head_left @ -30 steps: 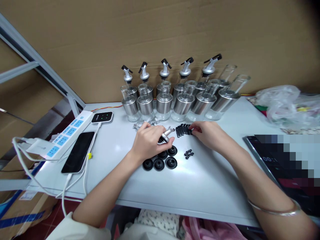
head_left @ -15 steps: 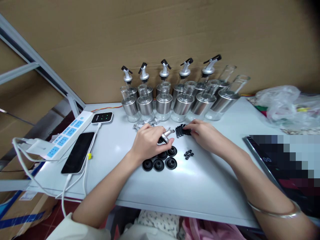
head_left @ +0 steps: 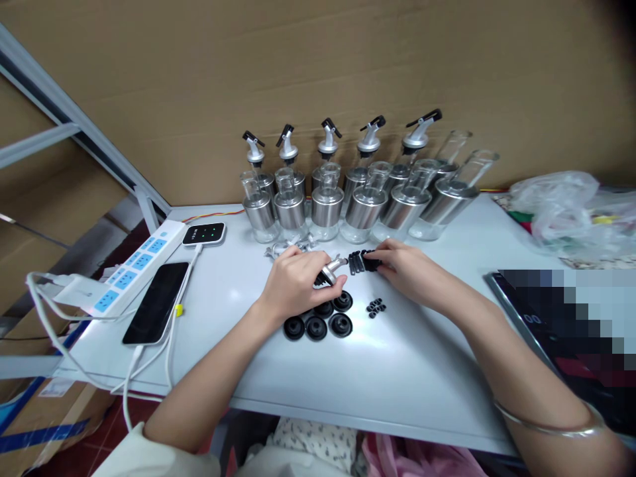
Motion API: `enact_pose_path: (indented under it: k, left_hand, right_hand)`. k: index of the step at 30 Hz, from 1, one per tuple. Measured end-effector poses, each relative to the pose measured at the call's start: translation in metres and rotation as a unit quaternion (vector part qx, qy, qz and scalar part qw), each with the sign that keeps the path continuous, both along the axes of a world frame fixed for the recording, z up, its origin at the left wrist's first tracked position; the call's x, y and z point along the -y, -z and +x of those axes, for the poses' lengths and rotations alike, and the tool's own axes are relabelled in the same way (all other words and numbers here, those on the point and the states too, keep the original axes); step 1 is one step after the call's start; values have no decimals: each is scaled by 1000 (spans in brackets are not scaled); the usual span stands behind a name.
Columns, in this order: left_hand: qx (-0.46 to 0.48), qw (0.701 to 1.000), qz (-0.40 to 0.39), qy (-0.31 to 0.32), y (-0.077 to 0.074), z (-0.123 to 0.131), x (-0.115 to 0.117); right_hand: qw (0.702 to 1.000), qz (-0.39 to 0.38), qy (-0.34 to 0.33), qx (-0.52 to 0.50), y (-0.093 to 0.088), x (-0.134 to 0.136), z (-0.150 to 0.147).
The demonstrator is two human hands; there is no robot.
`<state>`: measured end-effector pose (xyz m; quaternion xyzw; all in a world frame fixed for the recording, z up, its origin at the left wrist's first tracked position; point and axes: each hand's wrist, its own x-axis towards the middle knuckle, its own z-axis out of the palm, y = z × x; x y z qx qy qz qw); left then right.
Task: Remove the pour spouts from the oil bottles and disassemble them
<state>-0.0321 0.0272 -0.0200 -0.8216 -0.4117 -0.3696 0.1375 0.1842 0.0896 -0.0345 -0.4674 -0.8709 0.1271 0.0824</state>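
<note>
My left hand (head_left: 298,281) is closed round a silver pourer spout (head_left: 333,267), whose tip points right. My right hand (head_left: 405,268) pinches at a row of small black clips (head_left: 358,260) lying on the white table (head_left: 397,358). Several black round caps (head_left: 318,322) lie just below my left hand. A small heap of black rings (head_left: 375,307) sits below my right hand. More silver spout parts (head_left: 281,250) lie behind my left hand.
Several glass and steel dispenser bottles (head_left: 325,205) stand in two rows at the back, against a cardboard wall. A phone (head_left: 156,301), a small charger box (head_left: 203,233) and a power strip (head_left: 129,268) lie left. A clear plastic bag (head_left: 566,209) and a tablet (head_left: 566,331) are on the right.
My right hand has slid a little left along the row of black clips. My left hand stays put with the spout.
</note>
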Motion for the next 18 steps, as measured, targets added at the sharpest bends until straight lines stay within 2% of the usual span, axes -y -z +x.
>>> enact_pose_path:
  k: [4,18]
  left_hand:
    - [-1,1000,1,3,-1,0,0]
    - [5,1000,2,6,-1,0,1]
  right_hand:
    - [1000,-10,-21,0,-1,-1,1]
    - [997,30,-62,-26,3,4,-5]
